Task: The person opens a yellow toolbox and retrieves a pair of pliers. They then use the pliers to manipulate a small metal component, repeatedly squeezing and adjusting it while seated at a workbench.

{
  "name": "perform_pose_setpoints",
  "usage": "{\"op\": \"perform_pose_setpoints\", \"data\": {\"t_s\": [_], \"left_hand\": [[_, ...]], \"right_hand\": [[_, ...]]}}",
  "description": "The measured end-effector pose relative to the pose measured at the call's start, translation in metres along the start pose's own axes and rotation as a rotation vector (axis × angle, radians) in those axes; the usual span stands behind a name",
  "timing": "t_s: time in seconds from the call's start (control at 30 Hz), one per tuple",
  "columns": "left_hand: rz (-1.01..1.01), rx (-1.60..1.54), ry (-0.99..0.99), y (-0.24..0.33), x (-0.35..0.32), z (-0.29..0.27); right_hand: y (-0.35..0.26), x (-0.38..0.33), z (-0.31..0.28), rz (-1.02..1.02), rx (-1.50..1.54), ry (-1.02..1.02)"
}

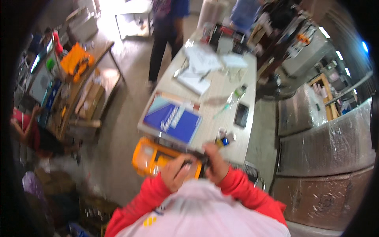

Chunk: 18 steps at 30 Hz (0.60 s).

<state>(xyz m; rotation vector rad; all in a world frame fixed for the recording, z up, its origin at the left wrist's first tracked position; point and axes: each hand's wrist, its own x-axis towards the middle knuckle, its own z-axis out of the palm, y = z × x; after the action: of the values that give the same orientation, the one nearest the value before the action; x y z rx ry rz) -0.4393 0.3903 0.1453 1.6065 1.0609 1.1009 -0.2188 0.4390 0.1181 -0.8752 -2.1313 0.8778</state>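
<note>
Left hand [176, 172] and right hand [216, 165] curl fingers on a blurred dark item [202, 157], probably light, stiff; grip ends.

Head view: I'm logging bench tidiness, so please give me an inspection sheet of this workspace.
Surface: pale table, partly covered
Things in hand: dark item, too blurred to identify; orange box close by
Clutter: blue booklet, papers, dark phone, small bottle
Grips: left hand and right hand both closed on the dark item
Cables: nothing clearly seen
Surroundings: film-wrapped stacks on the right; standing person beyond the table's left edge
</note>
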Motion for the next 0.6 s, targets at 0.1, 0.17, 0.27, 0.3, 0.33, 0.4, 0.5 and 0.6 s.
{"op": "perform_pose_setpoints", "data": {"t_s": [0.1,0.17,0.27,0.3,0.33,0.4,0.5,0.6], "left_hand": [[-0.044,-0.096,-0.11,0.015,0.0,-0.002],[-0.016,-0.177,-0.164,0.025,0.0,-0.003],[-0.022,-0.24,-0.207,0.036,0.0,-0.008],[-0.039,-0.257,-0.225,0.039,-0.002,-0.009],[-0.06,-0.283,-0.244,0.04,-0.004,-0.011],[-0.094,-0.326,-0.279,0.039,-0.007,-0.014],[-0.086,-0.363,-0.279,0.035,-0.011,-0.013],[-0.069,-0.334,-0.251,0.03,-0.013,-0.011]], "right_hand": [[-0.022,0.01,-0.03,-0.055,-0.127,-0.123],[-0.035,0.021,-0.04,-0.076,-0.18,-0.196],[-0.051,0.028,-0.044,-0.106,-0.132,-0.214],[-0.054,0.029,-0.044,-0.123,-0.137,-0.226],[-0.056,0.029,-0.043,-0.136,-0.14,-0.234],[-0.057,0.028,-0.042,-0.153,-0.144,-0.256],[-0.055,0.022,-0.039,-0.149,-0.154,-0.281],[-0.054,0.017,-0.035,-0.136,-0.178,-0.279]]}}
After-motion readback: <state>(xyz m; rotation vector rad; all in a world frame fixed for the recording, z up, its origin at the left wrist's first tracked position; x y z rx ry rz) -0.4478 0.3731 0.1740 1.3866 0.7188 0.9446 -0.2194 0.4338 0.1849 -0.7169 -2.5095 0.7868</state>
